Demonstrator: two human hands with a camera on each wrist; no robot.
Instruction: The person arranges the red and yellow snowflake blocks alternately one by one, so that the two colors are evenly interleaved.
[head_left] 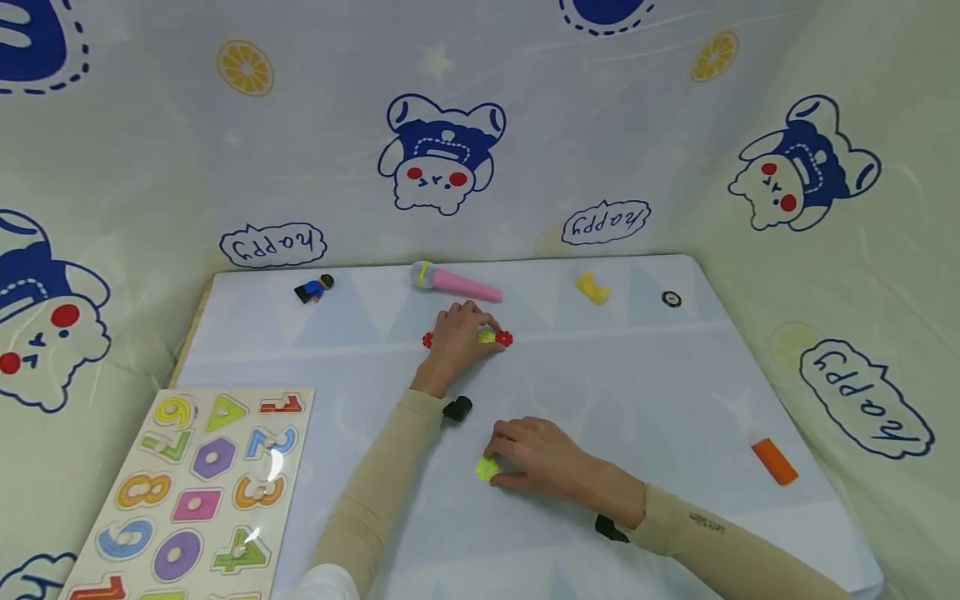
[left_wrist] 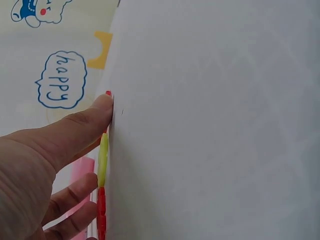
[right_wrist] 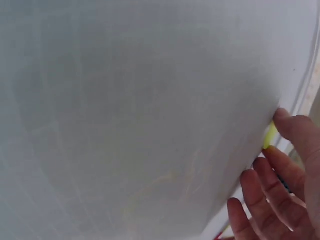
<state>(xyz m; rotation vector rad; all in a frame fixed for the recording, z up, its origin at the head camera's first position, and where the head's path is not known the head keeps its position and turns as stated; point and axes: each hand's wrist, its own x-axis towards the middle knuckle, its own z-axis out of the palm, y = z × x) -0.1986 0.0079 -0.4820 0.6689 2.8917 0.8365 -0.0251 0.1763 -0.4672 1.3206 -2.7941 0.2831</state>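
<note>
In the head view my left hand point(head_left: 459, 340) reaches over a row of flat, scalloped red point(head_left: 505, 338) and yellow-green pieces point(head_left: 486, 336) on the table, its thumb and fingers curled around the row. The hand hides the middle of the row; another red piece point(head_left: 427, 339) shows past its left side. The left wrist view shows the thumb at a red end, above a yellow-green piece point(left_wrist: 102, 160) and more red point(left_wrist: 101, 212). Nearer the front, my right hand point(head_left: 543, 457) pinches a round yellow-green piece point(head_left: 487, 469) between thumb and forefinger, low over the tabletop.
A pink toy microphone point(head_left: 461, 283) lies behind the left hand. A small toy figure point(head_left: 314, 288), a yellow piece point(head_left: 593, 288) and a black ring point(head_left: 671, 298) lie along the back. An orange block point(head_left: 775, 462) is at right, a number-and-shape puzzle board point(head_left: 251, 500) at front left.
</note>
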